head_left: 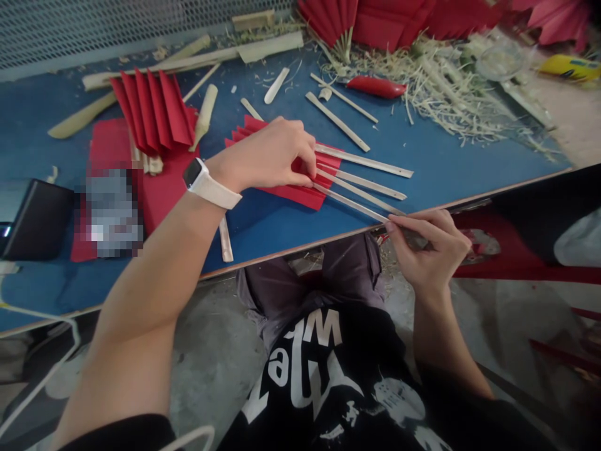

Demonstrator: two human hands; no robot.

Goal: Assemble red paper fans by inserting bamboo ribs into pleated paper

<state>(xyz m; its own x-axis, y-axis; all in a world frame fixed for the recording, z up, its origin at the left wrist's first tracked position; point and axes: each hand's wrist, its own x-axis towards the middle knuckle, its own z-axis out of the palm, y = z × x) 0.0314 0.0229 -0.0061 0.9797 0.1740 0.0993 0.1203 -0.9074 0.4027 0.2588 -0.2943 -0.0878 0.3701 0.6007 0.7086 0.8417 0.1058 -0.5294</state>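
Observation:
My left hand [284,153] rests over a pleated sheet of red paper [300,197], with thumb and fingers pinched at its right side. Several thin bamboo strips stick out from the folds and spread to the right. The nearest bamboo strip [354,205] runs from beside my left thumb to my right hand [429,244]. Thumb and forefinger of that right hand are closed on the strip's outer end, near the table's front edge. The strips' inner ends are hidden by the paper and my left hand.
Loose bamboo strips [338,121] lie behind the paper. Past them are a red-handled tool [377,87] and a heap of bamboo shavings [441,94]. Left stand another pleated red paper [153,113], a pixelated object [115,213] and a black box [40,219]. Mesh [117,28] borders the back.

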